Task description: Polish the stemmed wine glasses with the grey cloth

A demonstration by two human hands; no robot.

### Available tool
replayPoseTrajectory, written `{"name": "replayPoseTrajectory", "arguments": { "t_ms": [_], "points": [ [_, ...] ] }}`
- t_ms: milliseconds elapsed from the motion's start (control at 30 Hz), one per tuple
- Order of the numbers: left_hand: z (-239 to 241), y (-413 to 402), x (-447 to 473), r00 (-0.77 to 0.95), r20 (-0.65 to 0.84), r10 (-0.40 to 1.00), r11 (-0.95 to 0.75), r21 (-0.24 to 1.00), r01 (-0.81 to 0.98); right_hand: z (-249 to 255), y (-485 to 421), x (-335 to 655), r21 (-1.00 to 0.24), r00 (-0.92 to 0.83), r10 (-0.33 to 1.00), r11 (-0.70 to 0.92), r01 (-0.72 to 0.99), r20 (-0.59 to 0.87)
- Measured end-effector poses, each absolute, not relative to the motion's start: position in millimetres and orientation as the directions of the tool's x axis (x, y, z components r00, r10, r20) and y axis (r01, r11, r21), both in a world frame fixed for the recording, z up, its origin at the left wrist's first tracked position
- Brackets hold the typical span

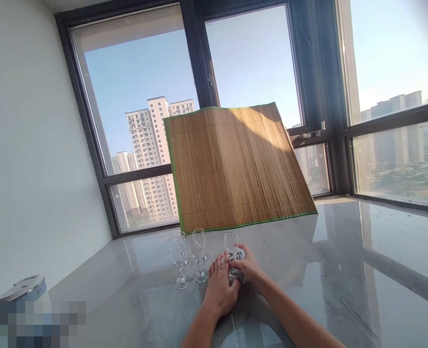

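Glossy grey counter (141, 309) lies beneath the left hand (221, 285), its grip unclear, and the right hand (250, 266), clutching bunched cloth (238, 273) at a wine glass (231, 238), seemingly mid-handling. Whether the other glasses (199, 238), standing leftward, are done cannot be told.

The left arm (201, 328) is slanting in from the lower edge, the right arm (297, 311) from farther right, both bare. The left hand (221, 287) is lying back upward, fingers pointing forward; the right hand (249, 267) is curling inward close beside it, its fingertips probably bent, though partly hidden.
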State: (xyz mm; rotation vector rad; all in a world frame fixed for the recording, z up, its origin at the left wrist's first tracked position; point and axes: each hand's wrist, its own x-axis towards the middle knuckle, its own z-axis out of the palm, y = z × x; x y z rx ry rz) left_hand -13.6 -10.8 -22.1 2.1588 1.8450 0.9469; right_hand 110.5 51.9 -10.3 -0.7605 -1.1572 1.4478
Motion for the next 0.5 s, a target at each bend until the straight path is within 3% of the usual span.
{"name": "replayPoseTrajectory", "arguments": {
  "t_ms": [133, 267, 367, 500],
  "points": [
    [-7.3, -19.6, -13.5, 0.033, 0.642, 0.766, -0.386, 0.417, 0.823, -15.9, 70.9, 121.3, -0.962, -0.08, 0.982, 0.148, -0.228, 0.17],
    [2.6, -26.4, -20.6, -0.169, 0.869, 0.464, -0.483, 0.408, 0.774, -21.2, 93.4, 144.9, -0.94, 0.166, 0.947, 0.226, 0.256, 0.273],
    [1.8, -23.7, -24.6, -0.454, 0.805, 0.382, -0.444, 0.59, 0.674, -21.7, 102.2, 157.8, -0.883, 0.239, 0.936, 0.129, 0.451, 0.259],
    [-2.4, -17.7, -25.4, -0.662, 0.615, 0.429, -0.385, 0.787, 0.482, -19.7, 105.2, 164.5, -0.876, 0.296, 0.929, 0.056, 0.479, 0.221]
  ]
}}
